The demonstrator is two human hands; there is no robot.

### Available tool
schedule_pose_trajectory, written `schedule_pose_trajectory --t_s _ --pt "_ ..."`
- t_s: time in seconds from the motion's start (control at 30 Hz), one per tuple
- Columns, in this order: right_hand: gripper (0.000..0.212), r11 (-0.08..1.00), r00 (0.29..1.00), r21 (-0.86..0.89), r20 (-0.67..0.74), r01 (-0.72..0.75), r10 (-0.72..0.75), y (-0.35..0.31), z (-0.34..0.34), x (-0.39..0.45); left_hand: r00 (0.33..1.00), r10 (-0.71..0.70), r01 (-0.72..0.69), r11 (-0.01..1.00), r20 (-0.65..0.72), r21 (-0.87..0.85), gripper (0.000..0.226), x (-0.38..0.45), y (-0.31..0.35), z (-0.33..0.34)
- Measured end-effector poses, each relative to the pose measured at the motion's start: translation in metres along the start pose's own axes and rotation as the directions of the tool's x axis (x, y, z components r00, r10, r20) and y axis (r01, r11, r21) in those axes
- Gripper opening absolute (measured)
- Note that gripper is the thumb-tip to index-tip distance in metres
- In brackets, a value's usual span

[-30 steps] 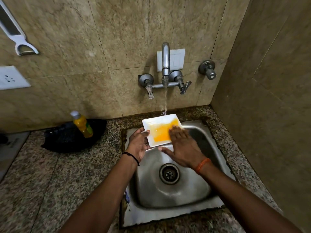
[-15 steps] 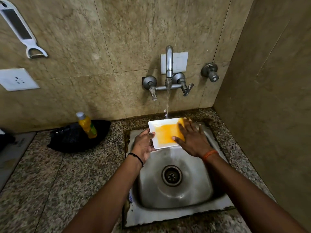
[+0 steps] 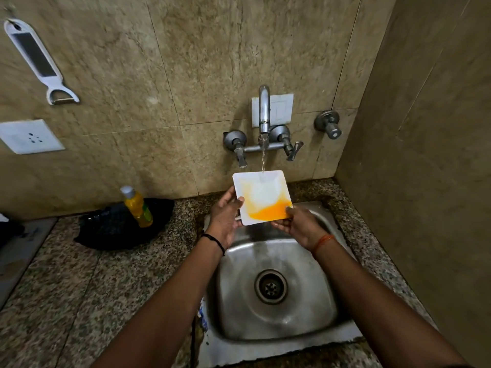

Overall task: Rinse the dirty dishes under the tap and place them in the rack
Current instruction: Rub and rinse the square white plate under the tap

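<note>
Granite countertop (image 3: 79,288) is seen along the left of the head view, with a white peeler (image 3: 39,59) hung on the tiled wall above it and a white socket plate (image 3: 29,136) fixed lower on the same wall. At the back edge of the countertop, against the wall, a black bag (image 3: 106,229) is laid, and a bottle of orange liquid (image 3: 138,207) is stood upright on it. To the right of these, the steel sink (image 3: 300,301) is set into the countertop near the right corner, its drain (image 3: 271,286) left uncovered in the middle of the basin. Above the back edge of the sink, a white square plate (image 3: 261,195) is held tilted under the wall tap (image 3: 263,112), and a thin stream of water (image 3: 263,160) is received on its upper part. Orange residue (image 3: 268,209) is gathered along the plate's lower edge, while the upper part looks mostly white. The plate's left edge is grasped by the left hand (image 3: 224,219), the thumb laid over the rim. The lower right corner is pinched by the right hand (image 3: 300,225), its fingers curled beneath. A black band is worn on the left wrist and an orange thread on the right. Farther right, a round wall valve (image 3: 328,124) is mounted beside the tap.
</note>
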State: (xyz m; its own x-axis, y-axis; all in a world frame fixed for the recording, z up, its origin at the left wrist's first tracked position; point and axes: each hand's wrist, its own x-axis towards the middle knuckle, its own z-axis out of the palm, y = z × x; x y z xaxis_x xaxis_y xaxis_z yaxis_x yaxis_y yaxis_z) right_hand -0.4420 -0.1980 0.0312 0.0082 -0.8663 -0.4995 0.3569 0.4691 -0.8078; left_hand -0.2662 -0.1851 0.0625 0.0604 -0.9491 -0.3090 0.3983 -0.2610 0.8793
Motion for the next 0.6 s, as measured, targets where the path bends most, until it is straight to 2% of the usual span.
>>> schedule_pose_trajectory --t_s 0.13,0.2,0.27,0.33,0.4,0.5,0.6 --pt "0.032 0.999 0.998 0.022 -0.026 -0.049 0.050 -0.006 0.005 0.000 1.000 0.010 -0.010 1.000 -0.006 0.001 0.048 0.005 -0.001 -0.009" --pt "0.025 0.998 0.998 -0.057 -0.051 0.036 -0.039 -0.019 0.009 -0.004 0.999 -0.037 0.035 0.998 -0.021 -0.053 0.049 0.009 -0.004 -0.017" --pt "0.016 0.966 0.969 -0.173 -0.123 0.193 -0.215 -0.038 0.011 -0.003 0.997 -0.076 0.074 0.994 -0.033 -0.079 0.049 0.011 -0.007 -0.020" --pt "0.036 0.890 0.912 -0.334 -0.159 0.310 -0.377 -0.060 0.012 0.002 0.994 -0.103 0.100 0.993 -0.044 -0.070 0.047 0.013 -0.009 -0.018" --pt "0.051 0.805 0.868 -0.480 -0.160 0.348 -0.471 -0.083 0.016 0.007 0.992 -0.121 0.119 0.992 -0.047 -0.054 0.046 0.013 -0.009 -0.010" --pt "0.039 0.739 0.840 -0.584 -0.168 0.337 -0.516 -0.108 0.024 0.024 0.991 -0.131 0.130 0.991 -0.030 -0.043 0.046 0.013 -0.006 0.001" --pt "0.034 0.736 0.829 -0.590 -0.188 0.334 -0.527 -0.120 0.024 0.048 0.991 -0.134 0.134 0.991 -0.017 -0.023 0.046 0.013 -0.002 0.009"
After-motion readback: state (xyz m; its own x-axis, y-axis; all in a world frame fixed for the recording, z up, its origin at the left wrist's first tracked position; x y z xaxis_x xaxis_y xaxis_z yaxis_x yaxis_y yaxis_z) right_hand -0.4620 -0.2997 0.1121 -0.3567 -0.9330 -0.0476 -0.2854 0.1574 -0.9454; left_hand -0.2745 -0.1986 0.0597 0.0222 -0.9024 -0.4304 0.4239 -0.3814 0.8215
